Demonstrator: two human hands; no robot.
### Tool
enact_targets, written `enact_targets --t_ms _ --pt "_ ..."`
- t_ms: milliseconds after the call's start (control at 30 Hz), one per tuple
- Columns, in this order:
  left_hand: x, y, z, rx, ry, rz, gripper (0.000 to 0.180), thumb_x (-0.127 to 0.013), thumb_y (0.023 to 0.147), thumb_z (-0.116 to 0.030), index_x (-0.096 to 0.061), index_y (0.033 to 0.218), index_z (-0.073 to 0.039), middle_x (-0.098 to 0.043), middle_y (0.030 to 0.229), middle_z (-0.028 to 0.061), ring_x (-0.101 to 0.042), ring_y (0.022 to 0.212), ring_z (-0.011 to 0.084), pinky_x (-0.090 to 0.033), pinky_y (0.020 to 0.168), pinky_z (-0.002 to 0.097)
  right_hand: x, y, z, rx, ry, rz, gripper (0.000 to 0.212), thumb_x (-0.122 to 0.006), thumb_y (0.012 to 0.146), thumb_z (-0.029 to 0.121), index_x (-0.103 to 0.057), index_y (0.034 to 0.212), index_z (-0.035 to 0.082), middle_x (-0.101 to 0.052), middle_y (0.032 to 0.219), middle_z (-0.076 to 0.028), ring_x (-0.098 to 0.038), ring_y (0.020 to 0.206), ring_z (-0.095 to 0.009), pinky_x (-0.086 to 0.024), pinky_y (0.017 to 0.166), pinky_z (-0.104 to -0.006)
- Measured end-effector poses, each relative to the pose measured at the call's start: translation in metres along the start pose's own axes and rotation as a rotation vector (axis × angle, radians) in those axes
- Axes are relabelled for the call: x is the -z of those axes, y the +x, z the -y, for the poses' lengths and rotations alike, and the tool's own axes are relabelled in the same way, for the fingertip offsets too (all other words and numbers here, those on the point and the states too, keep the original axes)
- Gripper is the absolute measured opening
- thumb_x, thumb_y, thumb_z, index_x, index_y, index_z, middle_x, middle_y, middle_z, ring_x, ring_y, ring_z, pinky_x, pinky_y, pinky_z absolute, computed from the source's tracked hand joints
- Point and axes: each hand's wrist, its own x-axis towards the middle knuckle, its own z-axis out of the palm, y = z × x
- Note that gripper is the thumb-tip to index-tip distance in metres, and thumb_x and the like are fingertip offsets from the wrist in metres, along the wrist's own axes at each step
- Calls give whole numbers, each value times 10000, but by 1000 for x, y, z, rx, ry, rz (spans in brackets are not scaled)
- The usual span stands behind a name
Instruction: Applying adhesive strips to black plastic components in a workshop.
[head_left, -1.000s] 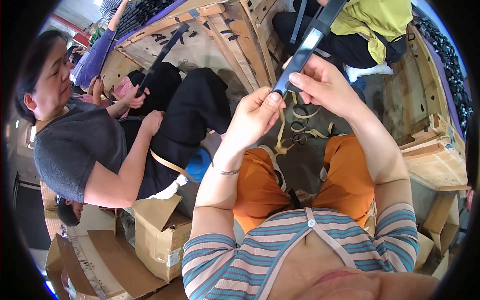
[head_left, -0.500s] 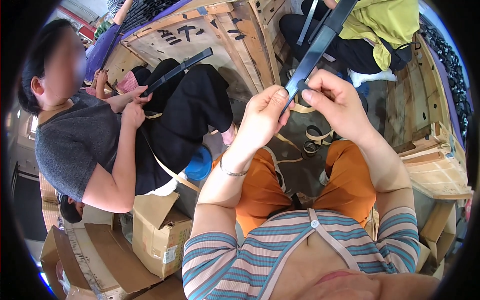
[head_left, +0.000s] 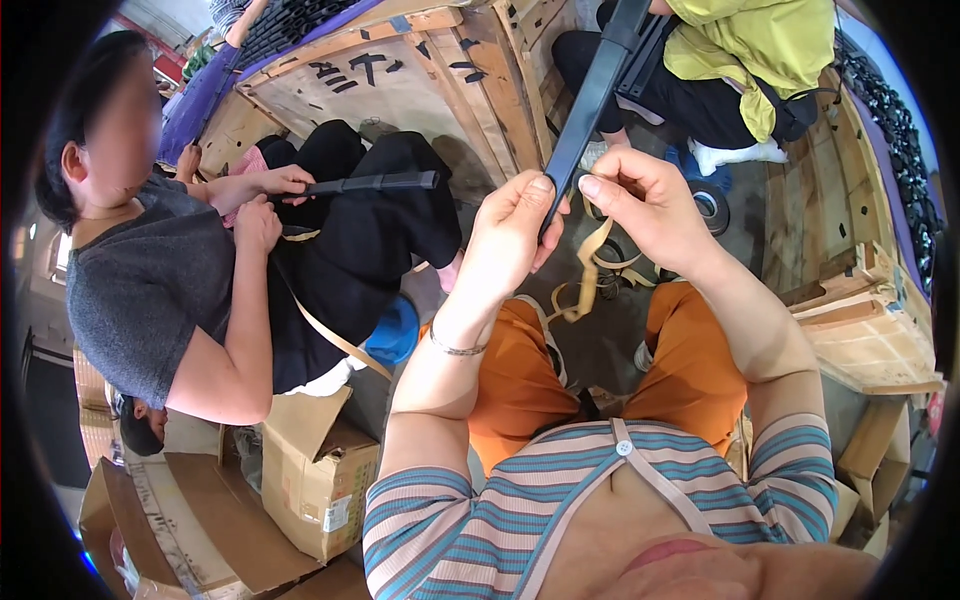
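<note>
A long, flat black bar (head_left: 588, 105) slants up and away from me. Its near end is in my left hand (head_left: 512, 228), closed with the thumb lying along the bar's face. Just right of that end, my right hand (head_left: 648, 208) is closed in a pinch on the upper end of a narrow tan strip (head_left: 588, 268). The strip hangs in twisted loops above the floor, between my knees. My fingers partly hide where strip and bar meet.
At left a seated co-worker (head_left: 170, 290) holds a similar black bar (head_left: 375, 182). Another person in a yellow-green top (head_left: 760, 60) sits ahead. Wooden crates (head_left: 500, 100) stand around, with open cardboard boxes (head_left: 325, 480) at lower left and a blue basin (head_left: 393, 332).
The tan strip now hangs looped below my right hand. My bar has tilted steeper and both hands shifted slightly left. The left co-worker's bar has swung down to nearly level.
</note>
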Motion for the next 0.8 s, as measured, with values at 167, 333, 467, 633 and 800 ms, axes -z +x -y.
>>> enact_targets --t_ms 167,333,467,633,800 --pt "0 -2 1 39 59 -20 321 -354 956 -257 -518 819 -17 -452 531 24 -339 385 71 -267 375 196 -2 2 4 5 -1 5 141 -562 872 120 -512 767 41 -427 672 60 -364 612 -24 -310 558 -187" --pt "1 -4 2 -1 80 -9 322 -358 958 -268 -518 817 -26 -446 531 15 -337 393 63 -261 382 191 -5 4 2 53 -11 -20 179 -546 882 109 -495 731 26 -483 643 40 -396 600 -14 -336 533 -183" --pt "2 -5 4 -39 121 -12 328 -360 958 -278 -516 810 -30 -444 524 11 -337 396 61 -259 383 192 -7 5 2 2 -10 -29 170 -567 863 110 -498 724 40 -420 662 61 -352 610 -21 -299 552 -186" --pt "3 -4 7 -37 163 -16 346 -364 955 -293 -511 783 -32 -442 514 13 -343 393 66 -261 383 192 -10 5 2 -23 -141 -106 219 -599 840 142 -508 674 31 -449 606 56 -376 579 -19 -318 522 -197" --pt "-2 -4 3 63 10 2 411 -376 944 -366 -510 741 -35 -443 509 17 -366 394 79 -287 380 196 -8 4 -1 -117 -180 -140 262 -618 826 191 -533 643 25 -487 565 43 -402 546 -19 -334 490 -208"
